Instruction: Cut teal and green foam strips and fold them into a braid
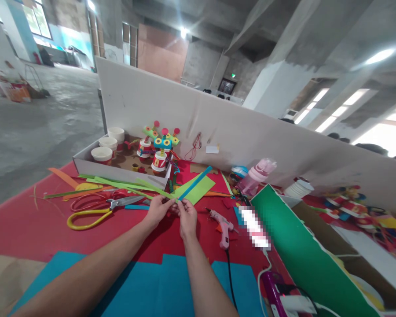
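Observation:
Over the red table, my left hand (159,210) and my right hand (187,216) meet with fingertips pinched together. A light green paper strip (155,189) runs up and left from my left fingers. From my right fingers a blue paper strip (195,183) slants up and right. Their near ends come together at my fingertips, where the exact overlap is hidden. Behind the strips lies a light green paper sheet (203,190). To the left rest yellow-handled scissors (89,219) and red-handled scissors (86,200). A pink glue gun (222,226) lies right of my hands.
A shallow box (119,179) at the back holds white cups (102,154) and cup figures (159,160) with paper eyes. Blue paper (148,286) lies under my forearms. On the right are a pink bottle (257,176), a green panel (293,246) and a purple power strip (272,293) with cords.

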